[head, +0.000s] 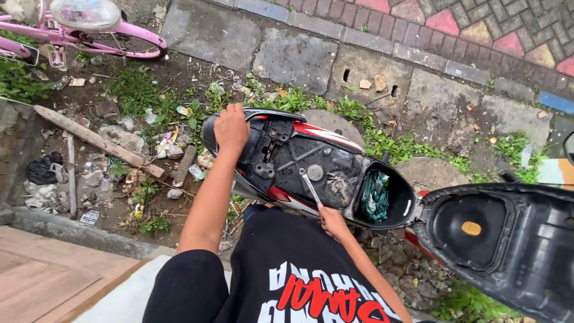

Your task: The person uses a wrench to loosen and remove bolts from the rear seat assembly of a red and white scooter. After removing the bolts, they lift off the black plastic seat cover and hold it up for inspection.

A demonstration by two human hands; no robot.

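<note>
A red, white and black scooter (335, 140) stands below me with its seat (496, 239) flipped open to the right. My left hand (231, 128) rests on the black tail end of the scooter, fingers curled over it. My right hand (332, 222) grips a slim metal wrench (310, 186) whose tip reaches into the dusty under-seat compartment (299, 161). A green and black cloth (375, 195) lies bunched at the compartment's right end. My black printed shirt fills the bottom of the view.
A pink bicycle (89, 30) stands at the top left. A wooden plank (95, 139), litter and stones lie on the dirt to the left. Weeds (394, 146) and concrete paving slabs (296, 57) run behind the scooter. A wooden floor (42, 275) is at the lower left.
</note>
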